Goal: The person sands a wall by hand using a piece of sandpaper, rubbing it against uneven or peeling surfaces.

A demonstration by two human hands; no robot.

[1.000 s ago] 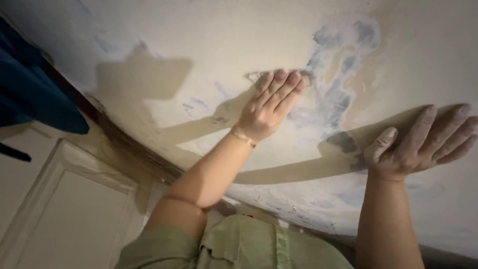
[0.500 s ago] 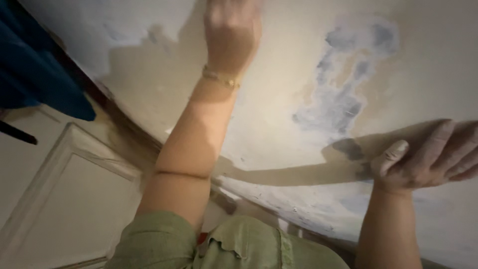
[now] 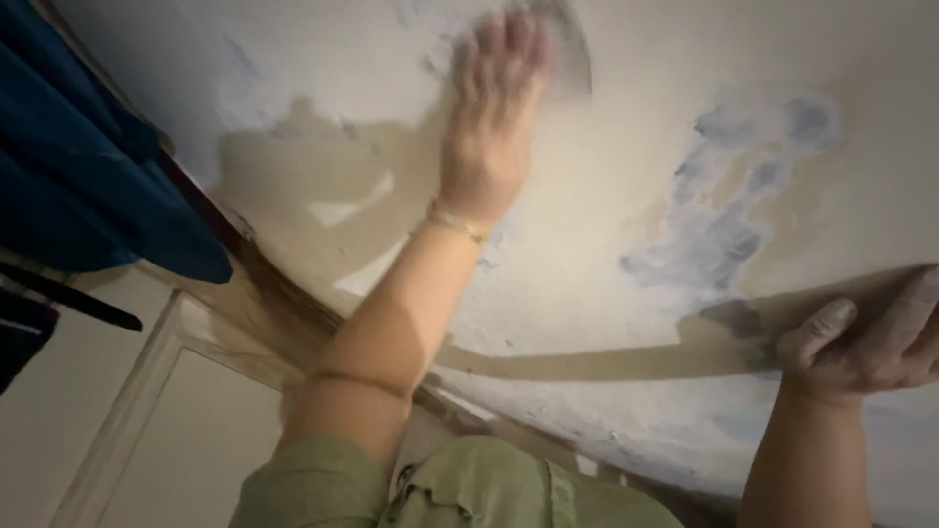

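A: What fills the view?
B: A pale plastered surface (image 3: 606, 176), with a blue-grey patch (image 3: 724, 215) at two o'clock and a blue cloth (image 3: 78, 176) at nine o'clock.
A: And the hands?
B: The left hand (image 3: 489, 127), at twelve o'clock, is blurred. Its fingers stretch against the plaster, with a grey sheet (image 3: 572, 54) at their tips, but whether they grip it cannot be told. The right hand (image 3: 871, 342), at four o'clock, leans on the plaster with fingers loosely bent, holding nothing.
A: Which step is this?
B: Probably rubbing the surface down. The next stroke calls for even pressure and a steady brace from the right hand
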